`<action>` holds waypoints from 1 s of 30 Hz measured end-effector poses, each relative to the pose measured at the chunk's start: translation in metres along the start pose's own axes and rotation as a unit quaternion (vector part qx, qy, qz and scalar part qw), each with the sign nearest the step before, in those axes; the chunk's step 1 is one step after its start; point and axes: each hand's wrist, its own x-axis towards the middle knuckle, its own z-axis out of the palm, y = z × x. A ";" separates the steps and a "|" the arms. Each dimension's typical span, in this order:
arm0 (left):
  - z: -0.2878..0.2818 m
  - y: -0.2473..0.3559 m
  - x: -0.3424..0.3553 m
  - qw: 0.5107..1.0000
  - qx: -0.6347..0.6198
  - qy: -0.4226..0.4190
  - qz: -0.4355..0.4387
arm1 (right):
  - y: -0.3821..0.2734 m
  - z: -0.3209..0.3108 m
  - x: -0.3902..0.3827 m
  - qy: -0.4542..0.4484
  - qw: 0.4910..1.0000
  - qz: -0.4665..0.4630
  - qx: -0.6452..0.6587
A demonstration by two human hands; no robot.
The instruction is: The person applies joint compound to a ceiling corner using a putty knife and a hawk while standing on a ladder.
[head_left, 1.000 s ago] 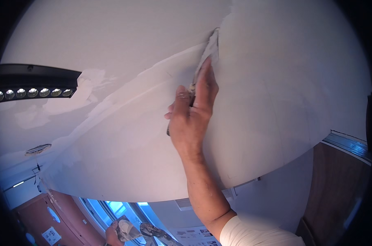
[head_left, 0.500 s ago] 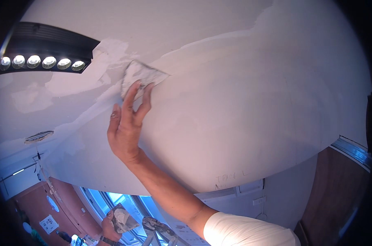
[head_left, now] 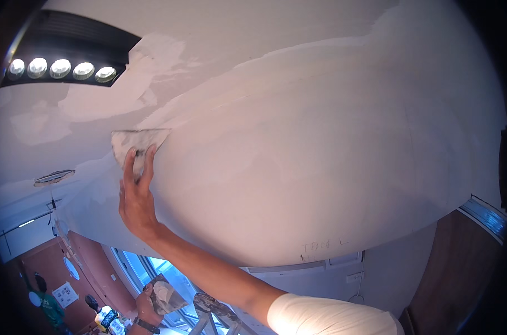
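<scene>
Scraper (head_left: 144, 138), head view: left of centre in the frame, its broad edge uppermost and its blade apparently against the pale ceiling surface (head_left: 298, 139). Blade is wide, narrowing toward the hand, with whitish smears on its face.

Right hand (head_left: 136, 205) has hold of it from below: two fingers spread and stretched along the blade, remaining digits mostly hidden. Handle is covered by the hand; cannot tell how tightly the palm closes on it.

Left hand (head_left: 146, 304), bottom of the frame left of centre, is curled around the edge of a flat plate (head_left: 177, 304) carrying a lump of pale putty (head_left: 163, 291). Dark wristband (head_left: 147, 325) just below. Stepladder (head_left: 209, 306) stands out to the right of the plate.

Handling (judged): scraper likely light and thin, springy across the blade, stiffer near the handle; smeared face probably slippery. Best hold: handle in the palm, fingertips on the blade's back, clear of the broad edge. Putty likely soft and sticky; plate best gripped by its edge and kept near level.

Black light fixture (head_left: 69, 47) at upper left.
</scene>
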 end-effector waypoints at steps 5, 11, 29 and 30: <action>-0.020 0.003 -0.003 0.999 0.004 0.039 0.014 | -0.022 -0.036 -0.054 -0.116 0.988 0.073 0.070; -0.005 0.018 -0.011 0.998 -0.049 0.022 0.044 | -0.026 -0.106 -0.104 -0.264 0.927 0.172 0.205; 0.031 0.014 -0.040 0.991 0.027 -0.036 0.125 | -0.010 -0.161 -0.206 -0.334 0.901 0.183 0.209; -0.004 0.015 -0.033 0.988 0.019 -0.095 0.120 | -0.007 -0.158 -0.215 -0.363 0.875 0.245 0.206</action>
